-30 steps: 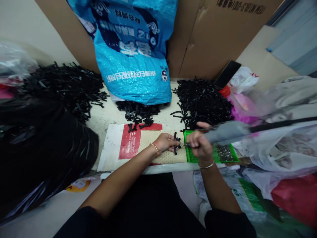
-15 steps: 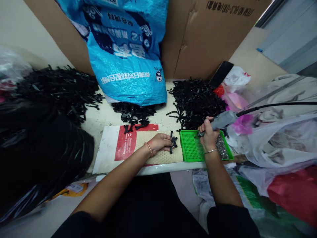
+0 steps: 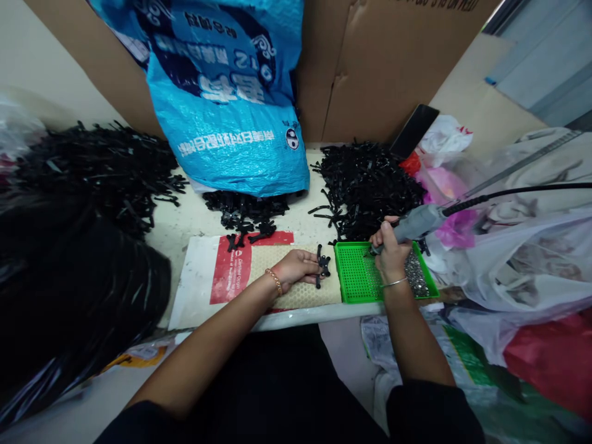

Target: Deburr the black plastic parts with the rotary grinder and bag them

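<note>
My left hand (image 3: 298,267) rests on a beige honeycomb mat (image 3: 296,291) and pinches a small black plastic part (image 3: 320,266) against it. My right hand (image 3: 389,253) is wrapped round a grey powered driver (image 3: 419,222) with a black cable trailing right. The driver's tip points down into the green perforated tray (image 3: 354,277), which holds a heap of small silver screws (image 3: 414,275) at its right end.
Heaps of black plastic parts (image 3: 367,185) lie behind the tray, under the blue woven sack (image 3: 231,105), and at the far left (image 3: 106,169). Black plastic sheeting (image 3: 69,290) fills the left. Cardboard stands behind. Plastic bags (image 3: 513,265) crowd the right.
My right hand carried the driver from beside the black part over to the green tray, tip now down on it. My left hand stayed on the part.
</note>
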A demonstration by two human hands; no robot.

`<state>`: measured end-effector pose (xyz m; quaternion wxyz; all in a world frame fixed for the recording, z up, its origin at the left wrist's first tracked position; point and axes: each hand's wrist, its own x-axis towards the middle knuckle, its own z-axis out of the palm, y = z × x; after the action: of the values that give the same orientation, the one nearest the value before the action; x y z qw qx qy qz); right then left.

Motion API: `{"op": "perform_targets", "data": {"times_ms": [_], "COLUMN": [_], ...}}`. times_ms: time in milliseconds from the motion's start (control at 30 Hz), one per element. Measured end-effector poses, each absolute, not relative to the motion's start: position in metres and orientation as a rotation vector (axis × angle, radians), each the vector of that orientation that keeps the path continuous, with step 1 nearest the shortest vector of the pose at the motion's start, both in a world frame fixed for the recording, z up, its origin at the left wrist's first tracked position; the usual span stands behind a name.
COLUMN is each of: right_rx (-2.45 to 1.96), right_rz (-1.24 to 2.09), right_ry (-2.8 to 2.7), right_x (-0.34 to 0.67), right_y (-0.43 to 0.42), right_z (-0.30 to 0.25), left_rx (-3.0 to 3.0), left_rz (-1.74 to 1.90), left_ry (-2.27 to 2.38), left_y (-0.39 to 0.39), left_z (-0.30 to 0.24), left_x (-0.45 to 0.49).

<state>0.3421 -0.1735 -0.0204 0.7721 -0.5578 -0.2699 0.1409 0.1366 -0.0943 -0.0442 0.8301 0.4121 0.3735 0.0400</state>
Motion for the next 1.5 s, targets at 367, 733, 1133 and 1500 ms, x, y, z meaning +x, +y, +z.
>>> {"op": "perform_targets", "data": {"times_ms": [367, 733, 1133, 1500], "right_rx": [-1.201, -1.228, -0.919, -0.968], "right_rz": [0.327, 0.294, 0.593, 0.593], "right_ry": [-0.609, -0.610, -0.575, -0.551], "right_x": [0.342, 0.341, 0.250, 0.243], "right_y": [-0.174, -0.173, -0.164, -0.151], "right_z": [-0.021, -0.019, 0.024, 0.008], "left_rx": [0.848, 0.834, 0.807, 0.787], "left_rz": [0.096, 0.086, 0.126, 0.125], "left_ry": [0.795, 0.795, 0.789, 0.765], "left_y": [-0.094, -0.093, -0.094, -0.093], "left_z": [-0.045, -0.045, -0.036, -0.043], "left_x": [0.137, 0.138, 0.138, 0.137]}}
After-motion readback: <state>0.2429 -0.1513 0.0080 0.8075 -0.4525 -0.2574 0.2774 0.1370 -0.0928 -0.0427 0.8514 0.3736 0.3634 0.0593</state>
